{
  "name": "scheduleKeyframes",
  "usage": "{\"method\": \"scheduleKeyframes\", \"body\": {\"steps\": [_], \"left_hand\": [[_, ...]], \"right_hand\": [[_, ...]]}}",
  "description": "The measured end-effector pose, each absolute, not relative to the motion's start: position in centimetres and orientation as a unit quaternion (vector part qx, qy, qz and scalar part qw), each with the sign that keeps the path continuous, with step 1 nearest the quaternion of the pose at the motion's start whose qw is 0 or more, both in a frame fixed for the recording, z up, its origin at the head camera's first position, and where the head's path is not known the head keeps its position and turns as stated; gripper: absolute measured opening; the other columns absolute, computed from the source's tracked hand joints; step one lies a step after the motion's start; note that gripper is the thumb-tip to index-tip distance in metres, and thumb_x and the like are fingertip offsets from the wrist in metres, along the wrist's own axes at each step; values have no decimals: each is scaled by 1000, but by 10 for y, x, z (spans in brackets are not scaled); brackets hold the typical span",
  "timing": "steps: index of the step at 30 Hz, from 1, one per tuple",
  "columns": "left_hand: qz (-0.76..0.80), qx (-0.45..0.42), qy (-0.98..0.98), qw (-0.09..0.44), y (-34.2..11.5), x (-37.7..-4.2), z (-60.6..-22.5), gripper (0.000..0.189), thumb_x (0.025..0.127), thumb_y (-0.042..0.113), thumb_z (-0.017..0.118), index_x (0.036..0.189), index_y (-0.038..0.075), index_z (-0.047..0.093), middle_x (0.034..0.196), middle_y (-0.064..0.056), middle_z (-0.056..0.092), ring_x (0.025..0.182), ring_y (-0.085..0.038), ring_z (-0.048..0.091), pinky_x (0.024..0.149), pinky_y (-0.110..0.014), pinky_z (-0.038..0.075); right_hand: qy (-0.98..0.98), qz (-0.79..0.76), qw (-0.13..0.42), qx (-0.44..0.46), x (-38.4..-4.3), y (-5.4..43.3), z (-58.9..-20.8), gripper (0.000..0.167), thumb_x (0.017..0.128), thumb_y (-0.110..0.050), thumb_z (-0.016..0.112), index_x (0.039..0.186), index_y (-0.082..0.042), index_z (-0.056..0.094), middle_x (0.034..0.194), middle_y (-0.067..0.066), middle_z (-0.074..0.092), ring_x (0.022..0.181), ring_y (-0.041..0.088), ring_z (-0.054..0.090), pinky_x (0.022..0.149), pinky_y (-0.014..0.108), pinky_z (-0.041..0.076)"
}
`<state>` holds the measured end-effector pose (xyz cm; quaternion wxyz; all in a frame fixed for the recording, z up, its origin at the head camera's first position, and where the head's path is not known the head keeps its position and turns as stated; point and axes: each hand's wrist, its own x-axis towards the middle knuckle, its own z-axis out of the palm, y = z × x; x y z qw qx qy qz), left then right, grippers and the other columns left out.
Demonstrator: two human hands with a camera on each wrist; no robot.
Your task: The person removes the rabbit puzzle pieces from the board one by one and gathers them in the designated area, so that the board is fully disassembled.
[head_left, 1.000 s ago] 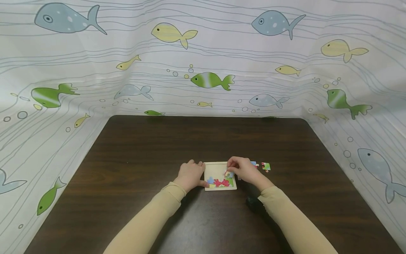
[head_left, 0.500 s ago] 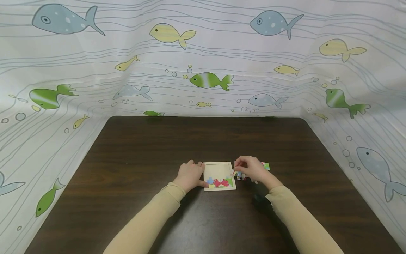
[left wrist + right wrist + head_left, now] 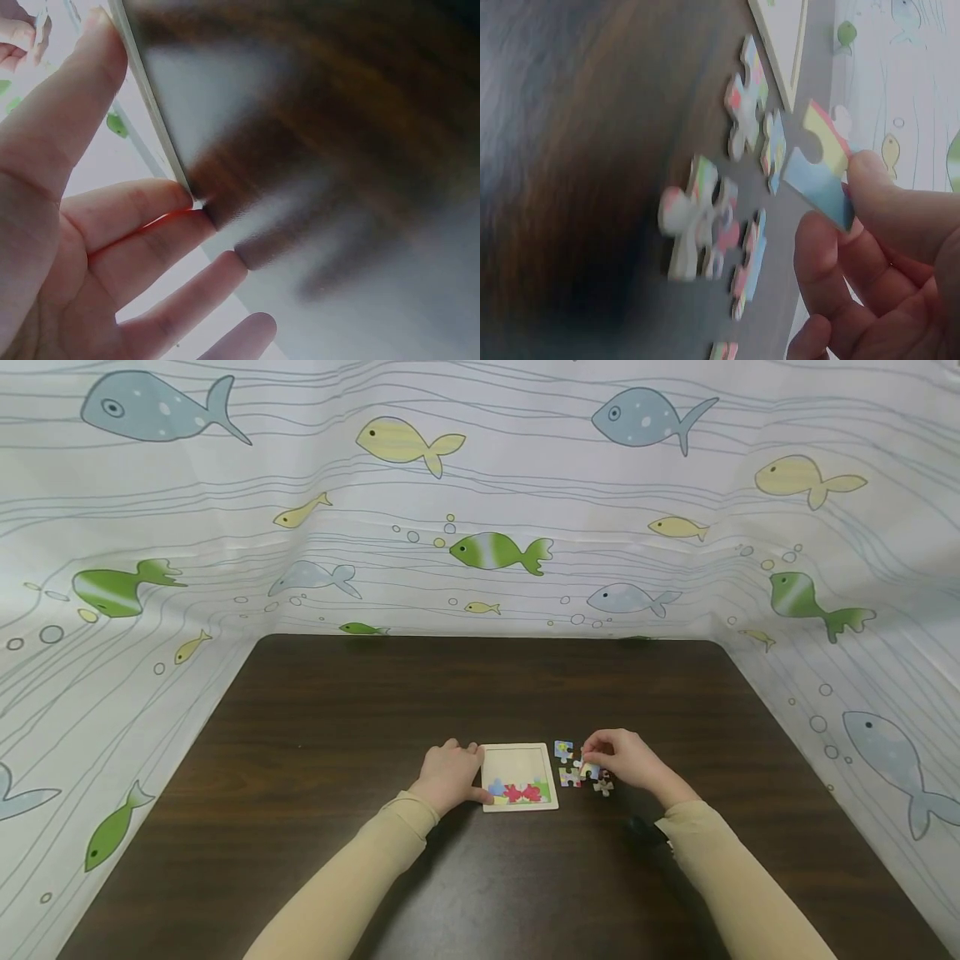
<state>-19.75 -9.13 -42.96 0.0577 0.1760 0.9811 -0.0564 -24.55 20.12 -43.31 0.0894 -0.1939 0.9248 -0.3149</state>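
Observation:
A small light wooden puzzle tray [image 3: 512, 766] lies mid-table, with red, blue and green pieces along its near side. My left hand [image 3: 450, 774] rests at the tray's left side, its fairly straight fingers and thumb touching the tray edge [image 3: 154, 101]. Right of the tray, my right hand [image 3: 630, 760] pinches a jigsaw piece [image 3: 821, 180] between thumb and fingers. That piece is tilted, its blue, yellow and red face showing in the right wrist view. Below it lie several loose pieces [image 3: 697, 225], partly hidden by the hand in the head view.
The dark wood-grain table [image 3: 360, 693] extends around the tray. A white curtain [image 3: 525, 485] printed with fish surrounds its far side and both flanks. One loose piece [image 3: 563, 749] lies close to the tray's right edge. Another loose piece [image 3: 603, 786] shows a plain side.
My right hand has moved rightward from above the tray to over the loose pieces, carrying the jigsaw piece. More loose pieces now show beside the tray. The left hand has stayed at the tray's edge.

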Motion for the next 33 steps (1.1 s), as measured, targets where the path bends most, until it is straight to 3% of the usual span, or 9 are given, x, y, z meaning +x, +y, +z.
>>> {"method": "scheduleKeyframes", "body": {"steps": [26,33], "left_hand": [[-55,181,981,53,-92,-198,-431,87,69,70,64,137,17,53,137,1,54,105,-22,56,59,-34,51],[-56,181,980,53,-92,-198,-430,86,69,69,64,136,16,53,137,1,55,106,-23,56,63,-36,52]], "right_hand": [[935,-286,88,-189,-239,257,-438,5,87,-13,67,86,-8,67,79,-1,62,72,14,52,65,30,45],[933,-280,118,-193,-237,264,-439,6,88,-13,67,86,-7,67,76,-3,60,70,13,50,63,28,44]]}}
